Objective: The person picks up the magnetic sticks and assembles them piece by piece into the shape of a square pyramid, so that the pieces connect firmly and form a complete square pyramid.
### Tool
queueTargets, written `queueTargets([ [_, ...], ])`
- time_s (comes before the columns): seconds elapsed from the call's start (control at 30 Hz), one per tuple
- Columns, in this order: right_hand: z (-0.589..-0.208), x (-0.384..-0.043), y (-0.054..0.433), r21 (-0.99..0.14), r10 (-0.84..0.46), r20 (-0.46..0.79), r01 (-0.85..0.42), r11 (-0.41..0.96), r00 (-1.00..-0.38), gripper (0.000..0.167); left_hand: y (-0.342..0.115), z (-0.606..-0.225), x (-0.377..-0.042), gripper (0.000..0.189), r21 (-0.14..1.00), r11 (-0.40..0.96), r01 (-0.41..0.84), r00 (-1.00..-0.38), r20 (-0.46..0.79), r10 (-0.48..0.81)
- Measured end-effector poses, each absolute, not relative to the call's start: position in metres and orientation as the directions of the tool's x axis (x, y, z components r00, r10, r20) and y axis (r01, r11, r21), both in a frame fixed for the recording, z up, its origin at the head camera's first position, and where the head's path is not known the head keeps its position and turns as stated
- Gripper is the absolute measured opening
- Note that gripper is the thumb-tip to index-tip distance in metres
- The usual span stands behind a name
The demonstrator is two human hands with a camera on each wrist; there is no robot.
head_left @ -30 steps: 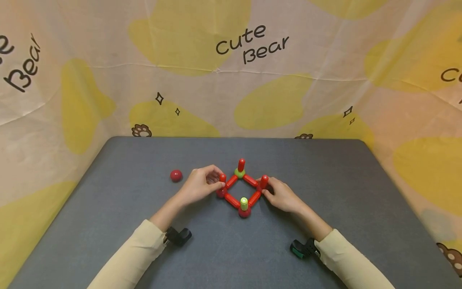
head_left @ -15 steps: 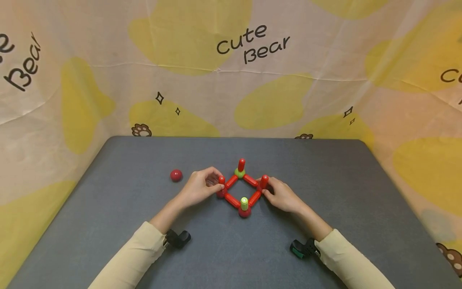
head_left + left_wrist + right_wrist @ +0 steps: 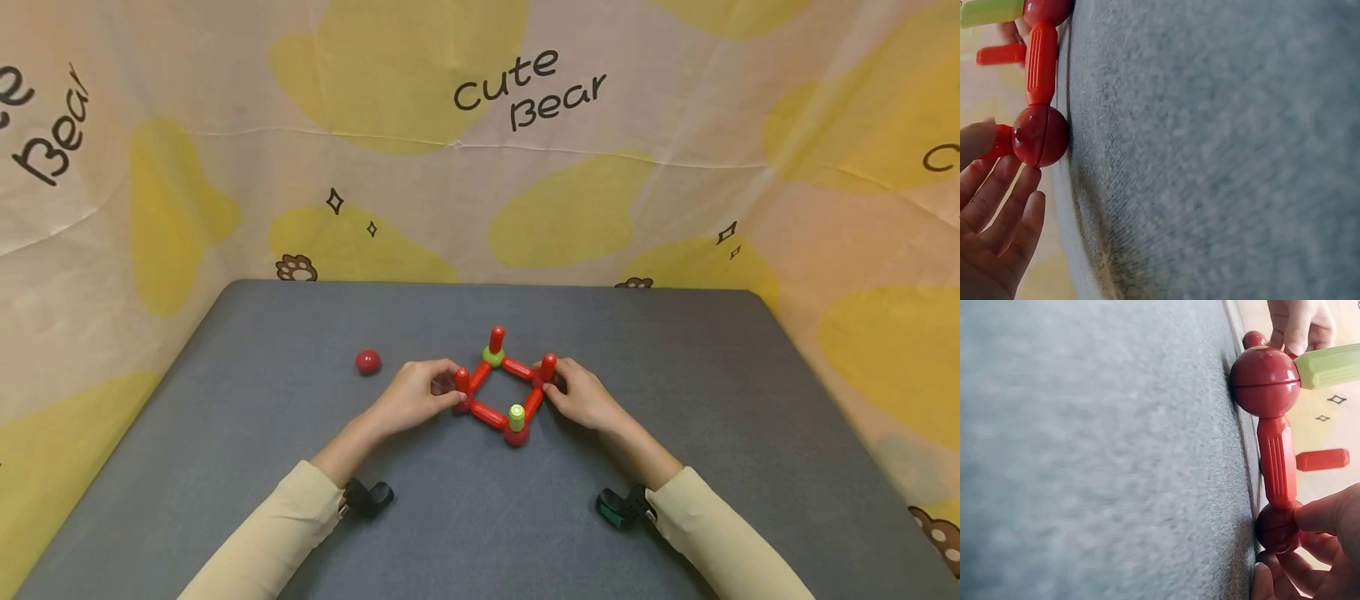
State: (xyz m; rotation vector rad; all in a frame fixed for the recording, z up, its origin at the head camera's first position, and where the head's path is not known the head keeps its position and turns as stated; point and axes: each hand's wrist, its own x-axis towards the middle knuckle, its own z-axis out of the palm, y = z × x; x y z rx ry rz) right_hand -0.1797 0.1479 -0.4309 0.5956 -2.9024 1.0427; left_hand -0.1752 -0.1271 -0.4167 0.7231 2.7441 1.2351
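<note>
A square frame of red rods joined by balls lies on the table. Three corner balls are red, among them the near ball; the far ball is green. A rod stands up from each corner: a yellow-green rod at the near one, red rods at the others. With thumb and fingers my left hand pinches the upright red rod at the left corner. My right hand grips the red ball at the right corner, its thumb against the ball and fingers curled behind.
Left of the frame, beyond my left hand, a loose red ball lies on the grey table. A patterned cloth hangs behind the table's far edge and along the sides.
The frame has turned slightly counterclockwise: its near corner went right, its far corner left. My left hand came a little nearer, my right hand moved slightly away. Both keep hold.
</note>
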Motion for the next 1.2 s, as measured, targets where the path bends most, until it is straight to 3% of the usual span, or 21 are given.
queueTargets([
  [0.33, -0.43, -0.2, 0.143, -0.602, -0.296, 0.082, -0.284, 0.746, -0.952, 0.023, -0.122, -0.415, -0.165, 0.016, 0.645, 0.615, 0.453, -0.872, 0.176, 0.457],
  [0.8, -0.43, -0.211, 0.139, -0.612, -0.278, 0.049, -0.249, 0.751, -0.959, 0.034, -0.116, -0.416, -0.16, 0.015, 0.633, 0.626, 0.456, -0.872, 0.177, 0.456],
  [0.97, -0.43, -0.207, 0.14, -0.626, -0.249, 0.07, -0.237, 0.743, -0.966, 0.034, -0.116, -0.417, -0.159, 0.017, 0.629, 0.63, 0.455, -0.872, 0.171, 0.459],
  [1.2, -0.422, -0.179, 0.148, -0.673, -0.213, 0.139, -0.25, 0.696, -0.967, 0.02, -0.12, -0.416, -0.152, 0.022, 0.684, 0.595, 0.422, -0.885, 0.167, 0.435],
])
